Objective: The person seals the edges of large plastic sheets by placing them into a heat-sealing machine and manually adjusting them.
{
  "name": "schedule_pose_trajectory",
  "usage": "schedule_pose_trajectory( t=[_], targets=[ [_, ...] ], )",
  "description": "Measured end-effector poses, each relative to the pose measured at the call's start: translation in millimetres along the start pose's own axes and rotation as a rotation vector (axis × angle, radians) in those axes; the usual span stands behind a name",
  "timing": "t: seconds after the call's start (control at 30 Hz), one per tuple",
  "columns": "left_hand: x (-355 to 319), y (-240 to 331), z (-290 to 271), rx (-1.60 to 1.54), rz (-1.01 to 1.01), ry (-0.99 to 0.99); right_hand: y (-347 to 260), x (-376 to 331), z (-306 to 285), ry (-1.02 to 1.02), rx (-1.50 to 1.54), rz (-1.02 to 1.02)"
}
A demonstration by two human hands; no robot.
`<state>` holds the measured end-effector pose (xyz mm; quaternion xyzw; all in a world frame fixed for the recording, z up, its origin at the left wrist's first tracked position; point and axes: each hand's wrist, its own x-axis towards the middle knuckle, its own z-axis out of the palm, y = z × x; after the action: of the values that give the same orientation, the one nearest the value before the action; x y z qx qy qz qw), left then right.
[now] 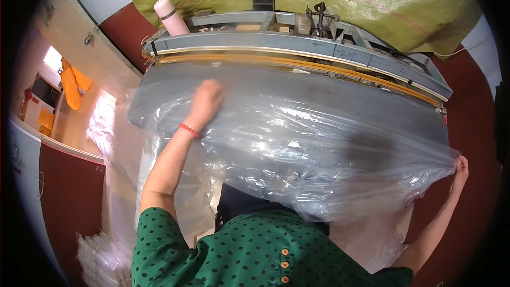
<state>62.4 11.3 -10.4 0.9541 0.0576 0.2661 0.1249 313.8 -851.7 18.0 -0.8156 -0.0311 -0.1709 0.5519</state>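
A wide sheet of clear plastic film (297, 143) lies over a long grey work surface and hangs down its near side, creased and shiny. At the far right, my right hand (462, 169) is closed on the film's edge, pulling it into taut folds that fan out from the fingers. My left hand (208, 98), with a red bead bracelet (189, 130) at the wrist, is over the left part of the film. Motion smears its fingers, so I cannot make out whether it grips the film. Beyond the film runs a long grey metal bar (319, 50) with an orange-yellow strip (297, 64) in front.
A pink flask (171, 16) stands at the machine's back left. A metal clamp-like fitting (320, 18) rises from the rear frame. Behind hangs a yellow-green cloth (329, 0). More bundled clear plastic (103, 258) lies at lower left, near an open doorway (79, 111).
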Motion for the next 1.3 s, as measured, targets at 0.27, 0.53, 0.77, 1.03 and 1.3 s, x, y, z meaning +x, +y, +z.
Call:
schedule_pose_trajectory(
  t=[0.27,0.53,0.77,1.03,1.3],
  targets=[
    [13,2,-27,-0.255,-0.288,0.175,-49,4,50,-0.042,-0.601,-0.246],
    [29,-75,4,-0.567,-0.693,0.342,-24,51,185,0.105,0.211,0.328],
    [41,-158,43,-0.542,-0.628,0.507,-3,72,281,0.336,-0.148,-0.194],
    [65,-165,55,-0.680,-0.584,0.606,-2,90,296,0.455,-0.047,-0.090],
    [59,-163,43,-0.587,-0.779,0.687,11,96,286,0.650,-0.022,-0.060]
  ],
)
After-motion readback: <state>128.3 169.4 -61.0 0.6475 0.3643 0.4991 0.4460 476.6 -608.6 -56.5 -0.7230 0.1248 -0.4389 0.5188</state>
